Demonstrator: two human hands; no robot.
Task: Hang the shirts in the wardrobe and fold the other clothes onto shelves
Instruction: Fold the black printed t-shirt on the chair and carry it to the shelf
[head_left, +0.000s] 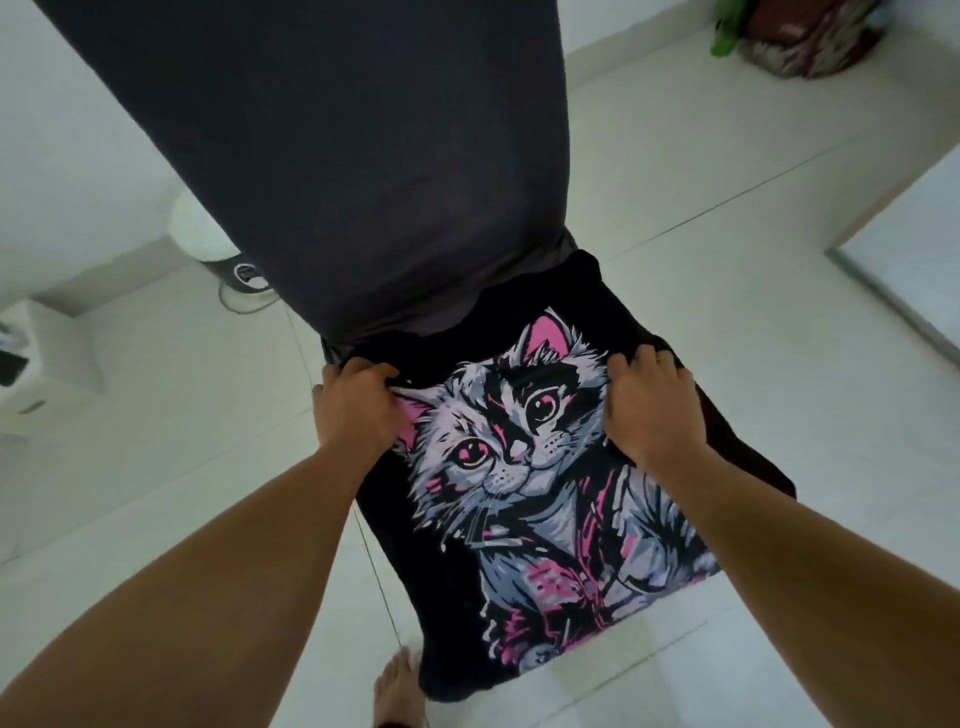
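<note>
Shirt (524, 467), black with a pink and grey cat print, is held spread in the air over the tiled floor (156, 467), print facing up towards the camera and lower end hanging towards a bare foot (397, 686). Left hand (358, 400) grips the cloth at the print's upper left, by the cat's ear, fingers curled into a bunched fold. Right hand (649, 405) grips it at the upper right, fingers bent over the fabric beside the cat's head. A dark grey garment (337, 156) hangs down from the top of the view and its lower edge meets the shirt's upper end just above the hands. On the floor at left stand a round white device (208, 234) and a white box (47, 364). At upper right a pile of clothes (800, 36) lies on a white ledge (727, 114).
</note>
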